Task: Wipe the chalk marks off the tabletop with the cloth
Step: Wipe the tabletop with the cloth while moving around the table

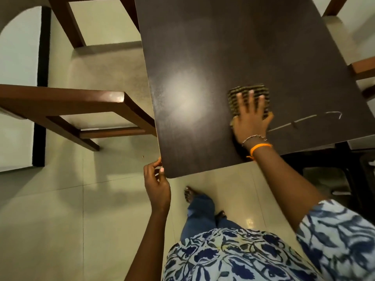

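A dark brown tabletop (213, 57) fills the upper middle of the head view. My right hand (251, 116) lies flat, fingers spread, pressing a folded striped yellow-and-black cloth (235, 96) onto the table. White chalk lines (308, 118) run to the right of that hand, near the table's front edge. My left hand (157, 183) pinches the table's near left corner between thumb and fingers.
A wooden chair (81, 102) with a pale seat stands left of the table, another chair (359, 67) at the right. Pale floor tiles (60, 220) and my feet are below. A dark table leg (345, 159) stands at the right.
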The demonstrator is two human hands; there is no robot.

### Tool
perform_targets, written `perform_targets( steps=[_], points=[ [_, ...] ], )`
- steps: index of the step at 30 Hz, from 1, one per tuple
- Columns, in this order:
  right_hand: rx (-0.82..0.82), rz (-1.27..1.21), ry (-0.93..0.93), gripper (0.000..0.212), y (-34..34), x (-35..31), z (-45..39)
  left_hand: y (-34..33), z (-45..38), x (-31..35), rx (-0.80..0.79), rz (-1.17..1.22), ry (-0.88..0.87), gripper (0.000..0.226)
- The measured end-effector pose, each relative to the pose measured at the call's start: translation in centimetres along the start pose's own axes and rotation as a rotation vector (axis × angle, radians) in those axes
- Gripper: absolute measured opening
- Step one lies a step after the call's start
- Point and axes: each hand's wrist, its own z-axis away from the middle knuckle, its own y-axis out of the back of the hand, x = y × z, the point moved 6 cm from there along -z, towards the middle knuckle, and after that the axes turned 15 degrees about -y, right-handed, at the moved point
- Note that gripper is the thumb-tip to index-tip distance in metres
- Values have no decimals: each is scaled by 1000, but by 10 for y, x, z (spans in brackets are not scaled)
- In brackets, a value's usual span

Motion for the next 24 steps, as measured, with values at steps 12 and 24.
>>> perform_targets(
  steps=[12,24],
  points=[
    [-58,82,652,67,-37,-55,118,4,15,8,-385,-274,-82,69],
    [16,-21,-87,70,-11,28,51,9,4,13,-262,-477,-121,64]
  ],
)
